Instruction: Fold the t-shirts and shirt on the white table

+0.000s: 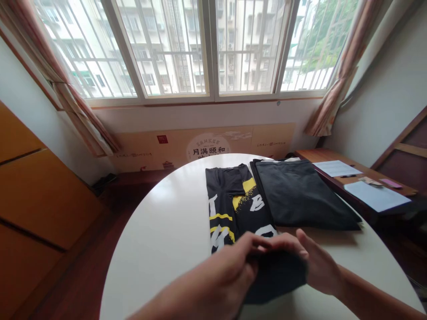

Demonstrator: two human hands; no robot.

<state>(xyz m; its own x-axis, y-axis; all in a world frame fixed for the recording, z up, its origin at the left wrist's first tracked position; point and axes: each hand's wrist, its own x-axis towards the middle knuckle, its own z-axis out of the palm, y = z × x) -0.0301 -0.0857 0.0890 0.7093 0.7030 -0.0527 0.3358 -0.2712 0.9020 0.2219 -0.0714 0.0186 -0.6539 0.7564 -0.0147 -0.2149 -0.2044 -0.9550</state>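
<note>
A black T-shirt (240, 204) with yellow and white print lies folded lengthwise on the white round table (156, 231). At its near end my left hand (238, 262) closes around a dark piece of cloth (276, 275), raised toward me. My right hand (315, 258) curls over the far edge and right side of that same cloth, its thumb up. I cannot tell whether the raised cloth is the near end of the printed T-shirt, as my hands cover the join. To the right, stacked dark folded clothes (300, 191) rest beside the T-shirt.
Beyond the table's right edge stands a wooden desk (310, 155) with white papers (376, 195), a pen (348, 176) and a pink slip (391, 183). A barred window (210, 49) with tied curtains (80, 111) is ahead. Orange-brown cabinet doors (30, 200) stand at left.
</note>
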